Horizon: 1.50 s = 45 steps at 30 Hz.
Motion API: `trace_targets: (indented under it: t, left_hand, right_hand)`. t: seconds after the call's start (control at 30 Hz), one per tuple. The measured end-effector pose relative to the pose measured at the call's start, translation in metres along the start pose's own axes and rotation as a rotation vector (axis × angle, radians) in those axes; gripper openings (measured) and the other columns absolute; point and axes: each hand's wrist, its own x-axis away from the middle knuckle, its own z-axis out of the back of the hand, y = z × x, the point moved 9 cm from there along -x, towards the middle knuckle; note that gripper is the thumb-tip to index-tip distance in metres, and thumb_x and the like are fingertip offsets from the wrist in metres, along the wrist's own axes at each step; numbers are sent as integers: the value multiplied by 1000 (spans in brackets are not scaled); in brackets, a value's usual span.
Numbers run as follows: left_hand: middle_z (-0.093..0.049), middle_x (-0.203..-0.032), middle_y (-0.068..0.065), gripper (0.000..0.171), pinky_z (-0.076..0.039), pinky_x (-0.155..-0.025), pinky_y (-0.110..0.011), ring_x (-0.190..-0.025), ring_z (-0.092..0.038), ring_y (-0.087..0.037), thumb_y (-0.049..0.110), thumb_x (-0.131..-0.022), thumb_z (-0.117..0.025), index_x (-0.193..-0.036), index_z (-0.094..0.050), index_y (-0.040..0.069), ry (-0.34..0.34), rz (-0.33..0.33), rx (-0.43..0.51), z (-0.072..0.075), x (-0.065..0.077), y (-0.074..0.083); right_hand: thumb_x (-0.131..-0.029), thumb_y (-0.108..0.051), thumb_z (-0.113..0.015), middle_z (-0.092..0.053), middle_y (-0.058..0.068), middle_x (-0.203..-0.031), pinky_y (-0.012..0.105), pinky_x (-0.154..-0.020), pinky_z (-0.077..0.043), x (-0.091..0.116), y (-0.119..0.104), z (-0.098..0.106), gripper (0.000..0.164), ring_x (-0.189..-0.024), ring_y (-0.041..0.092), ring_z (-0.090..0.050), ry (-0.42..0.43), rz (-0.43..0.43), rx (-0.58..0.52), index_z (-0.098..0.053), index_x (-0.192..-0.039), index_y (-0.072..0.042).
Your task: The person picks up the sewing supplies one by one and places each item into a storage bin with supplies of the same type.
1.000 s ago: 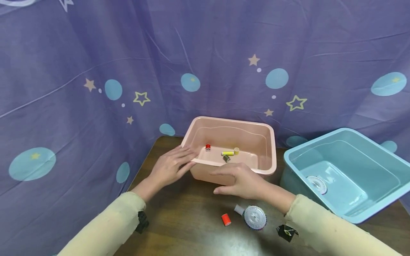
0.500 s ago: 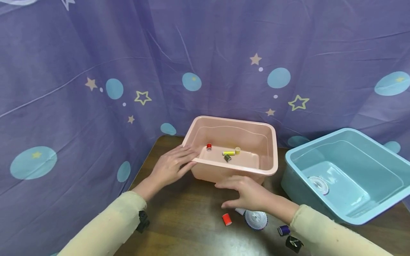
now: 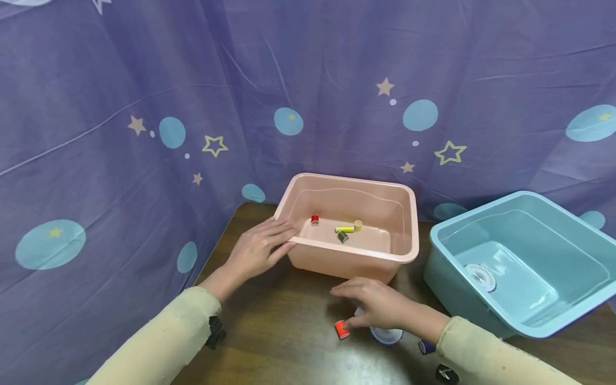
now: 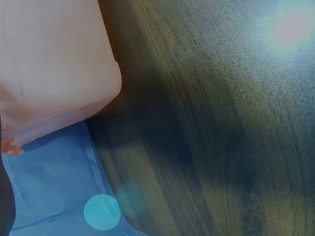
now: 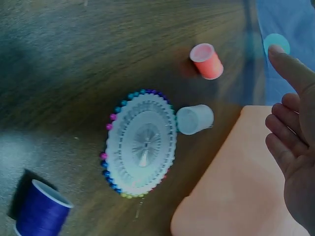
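I have my left hand resting straight-fingered on the pink tub, near the far-left corner of the tabletop. In front of the tub, an orange spool sits beneath my right hand's thumb; that hand hovers, fingers loosely bent, holding nothing, above a pin wheel. Next comes a purple spool, then the blue tub toward the right edge.
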Motion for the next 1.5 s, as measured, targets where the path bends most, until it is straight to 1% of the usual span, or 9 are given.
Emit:
trace_targets:
  t: [0.2, 0.37, 0.63, 0.73, 0.97, 1.2, 1.37, 1.5]
  left_hand:
    - [-72, -138, -7, 44, -50, -118, -48, -132, -67, -28, 34, -98, -76, -138, -75, 16, 5, -5, -7, 0, 0, 0]
    - [-72, -138, -7, 44, -48, -120, -47, -132, -67, -27, 35, -99, -76, -138, -75, 16, 1, 1, -2, 1, 0, 0]
    - [-73, -137, -7, 44, -48, -120, -47, -132, -67, -28, 35, -98, -77, -137, -75, 16, 10, -3, -6, 3, 0, 1]
    - [-73, -138, -6, 43, -47, -121, -45, -133, -67, -27, 35, -99, -76, -138, -75, 16, 4, 2, -11, 2, 0, 0]
    - [-72, -138, -6, 45, -50, -118, -48, -133, -67, -27, 34, -97, -78, -138, -75, 16, 10, -5, -15, 2, 1, -1]
    - [-72, -138, -7, 42, -50, -118, -49, -132, -67, -28, 34, -99, -76, -135, -76, 13, -1, 0, -7, 0, 1, -2]
    - [-73, -137, -7, 43, -51, -117, -49, -131, -67, -28, 33, -97, -77, -136, -76, 13, 4, -5, -13, 1, 1, -1]
    - [-74, -136, -6, 44, -50, -118, -48, -131, -68, -28, 34, -97, -78, -135, -77, 13, 7, -5, -15, 1, 0, 0]
  right_hand:
    - [-88, -37, -90, -72, 2, -138, 42, -108, -57, 5, 3, -7, 61, -128, 22, -67, -14, -4, -7, -72, -138, -9]
    - [-86, -38, -91, -73, 1, -133, 40, -105, -59, 9, 5, -14, 60, -124, 20, -68, 5, 14, -16, -73, -135, -8]
    - [-84, -46, -91, -73, -2, -130, 37, -104, -59, 9, 8, -30, 62, -122, 15, -68, -5, 13, -73, -74, -132, -10]
    - [-85, -44, -91, -73, -1, -128, 37, -104, -59, 8, 8, -34, 60, -120, 15, -68, -7, 27, -89, -74, -132, -10]
    - [-88, -39, -90, -74, -1, -124, 35, -100, -60, 6, 5, -38, 53, -116, 15, -69, 22, 99, -98, -75, -128, -7]
    - [-87, -35, -91, -74, -3, -120, 33, -99, -60, 3, 5, -44, 47, -112, 13, -68, 9, 105, -107, -76, -124, -9]
    - [-87, -33, -91, -74, -4, -118, 33, -99, -60, 2, 6, -50, 45, -112, 12, -68, -7, 110, -105, -77, -123, -11]
    - [-86, -31, -91, -75, -4, -116, 32, -98, -60, 3, 5, -53, 43, -110, 12, -69, -3, 127, -100, -78, -122, -12]
